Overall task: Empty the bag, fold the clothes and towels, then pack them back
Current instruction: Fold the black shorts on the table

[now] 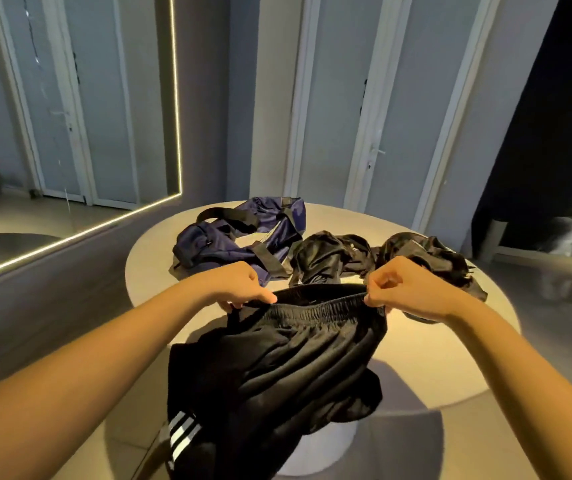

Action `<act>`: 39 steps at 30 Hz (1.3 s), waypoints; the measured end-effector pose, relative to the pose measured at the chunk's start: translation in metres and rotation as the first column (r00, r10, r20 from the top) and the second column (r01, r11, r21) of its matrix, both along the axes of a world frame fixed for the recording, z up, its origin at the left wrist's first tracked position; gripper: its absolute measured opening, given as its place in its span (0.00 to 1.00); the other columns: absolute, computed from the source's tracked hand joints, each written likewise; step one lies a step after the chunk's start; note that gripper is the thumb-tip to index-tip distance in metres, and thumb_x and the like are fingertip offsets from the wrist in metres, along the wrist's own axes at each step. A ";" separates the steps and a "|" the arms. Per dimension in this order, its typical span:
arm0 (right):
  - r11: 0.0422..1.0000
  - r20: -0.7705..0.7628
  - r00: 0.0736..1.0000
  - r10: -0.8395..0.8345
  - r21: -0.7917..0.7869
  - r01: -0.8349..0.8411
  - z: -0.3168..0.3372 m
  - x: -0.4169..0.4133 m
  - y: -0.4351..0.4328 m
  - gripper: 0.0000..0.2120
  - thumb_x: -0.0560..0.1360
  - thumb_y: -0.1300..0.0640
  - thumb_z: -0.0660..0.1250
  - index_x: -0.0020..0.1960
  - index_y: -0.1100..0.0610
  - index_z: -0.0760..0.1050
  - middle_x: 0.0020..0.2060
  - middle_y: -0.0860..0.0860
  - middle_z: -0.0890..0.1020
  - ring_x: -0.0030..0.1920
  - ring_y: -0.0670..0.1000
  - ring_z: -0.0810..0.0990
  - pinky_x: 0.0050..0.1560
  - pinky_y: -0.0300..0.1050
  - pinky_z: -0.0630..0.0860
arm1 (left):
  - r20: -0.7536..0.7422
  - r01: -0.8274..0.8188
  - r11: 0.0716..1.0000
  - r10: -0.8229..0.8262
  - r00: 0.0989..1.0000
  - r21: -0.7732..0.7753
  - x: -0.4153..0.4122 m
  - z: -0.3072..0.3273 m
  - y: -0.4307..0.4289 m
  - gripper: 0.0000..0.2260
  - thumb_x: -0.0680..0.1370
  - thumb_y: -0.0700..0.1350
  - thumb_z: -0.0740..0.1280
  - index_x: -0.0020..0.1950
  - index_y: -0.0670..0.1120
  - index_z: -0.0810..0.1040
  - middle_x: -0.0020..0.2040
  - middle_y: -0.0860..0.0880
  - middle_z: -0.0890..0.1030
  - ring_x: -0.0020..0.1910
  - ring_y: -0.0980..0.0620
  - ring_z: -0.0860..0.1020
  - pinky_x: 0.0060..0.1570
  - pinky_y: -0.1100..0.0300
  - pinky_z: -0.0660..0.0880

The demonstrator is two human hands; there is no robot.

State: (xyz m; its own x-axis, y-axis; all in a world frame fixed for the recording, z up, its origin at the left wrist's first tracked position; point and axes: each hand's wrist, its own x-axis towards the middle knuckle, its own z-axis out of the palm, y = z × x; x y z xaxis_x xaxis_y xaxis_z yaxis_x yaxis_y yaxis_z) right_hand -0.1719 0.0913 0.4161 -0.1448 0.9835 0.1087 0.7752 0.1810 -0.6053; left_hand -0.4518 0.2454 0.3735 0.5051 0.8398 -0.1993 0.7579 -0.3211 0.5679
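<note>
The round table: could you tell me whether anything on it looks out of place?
Nothing spilled or damaged. Two black garments lie crumpled on the table's right, beside the navy bag. The black shorts, held at the waistband by the left hand and right hand, hang past its near edge.

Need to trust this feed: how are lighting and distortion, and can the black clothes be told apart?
Head view: dim, warm light on the table; wide-angle lens bends the door frames; the shorts gripped by left hand and right hand show waistband and stripes clearly; the black clothes behind merge into dark heaps.
</note>
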 end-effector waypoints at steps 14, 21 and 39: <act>0.980 -0.093 0.989 -0.116 0.150 0.129 -0.004 0.030 0.007 0.20 0.72 0.50 0.67 0.34 0.67 0.70 0.29 0.60 0.70 0.31 0.51 0.68 0.38 0.45 0.70 | -0.015 0.242 0.955 -0.243 0.970 0.170 -0.058 -0.006 0.017 0.06 0.78 0.43 0.71 0.43 0.42 0.83 0.36 0.46 0.79 0.33 0.50 0.74 0.40 0.52 0.71; 0.954 0.091 0.984 -0.152 0.275 0.122 0.067 0.028 0.000 0.21 0.74 0.41 0.72 0.35 0.59 0.78 0.27 0.54 0.74 0.29 0.52 0.73 0.34 0.47 0.70 | 0.436 0.052 0.920 -0.233 0.869 0.389 -0.075 0.121 -0.021 0.14 0.67 0.50 0.73 0.45 0.40 0.84 0.46 0.41 0.83 0.47 0.40 0.81 0.54 0.48 0.75; 0.955 -0.413 0.907 0.084 0.294 0.045 0.193 0.004 -0.106 0.09 0.74 0.55 0.67 0.39 0.59 0.73 0.38 0.57 0.76 0.37 0.52 0.74 0.40 0.49 0.70 | 0.404 0.061 0.812 -0.353 0.844 0.581 -0.104 0.221 -0.079 0.12 0.77 0.51 0.75 0.44 0.42 0.83 0.38 0.44 0.82 0.39 0.53 0.79 0.46 0.56 0.73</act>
State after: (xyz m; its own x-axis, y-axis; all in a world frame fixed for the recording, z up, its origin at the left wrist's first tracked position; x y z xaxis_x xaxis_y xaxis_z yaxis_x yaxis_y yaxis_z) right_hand -0.1682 -0.0145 0.6096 -0.0412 0.8958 0.4426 0.4577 0.4106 -0.7886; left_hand -0.5560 0.1660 0.5948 0.5837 0.5963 0.5511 0.3173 -0.7923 0.5212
